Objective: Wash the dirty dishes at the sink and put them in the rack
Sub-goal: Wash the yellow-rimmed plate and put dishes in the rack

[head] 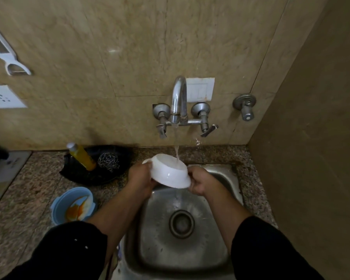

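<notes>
I hold a white bowl (pixel 168 172) over the steel sink (pixel 208 245), tilted with its underside toward me. My left hand (pixel 140 175) grips its left rim and my right hand (pixel 199 181) grips its right rim. Water runs from the wall tap (pixel 178 98) onto the top of the bowl. A blue bowl (pixel 59 207) smeared with orange and white food sits on the counter left of the sink.
A black tray (pixel 83 174) behind the blue bowl holds a yellow soap bottle (pixel 82 156) and a steel scrubber (pixel 109 161). A granite counter (pixel 24 199) surrounds the sink. A wall stands close on the right. A second valve (pixel 246 107) sticks out of the tiles.
</notes>
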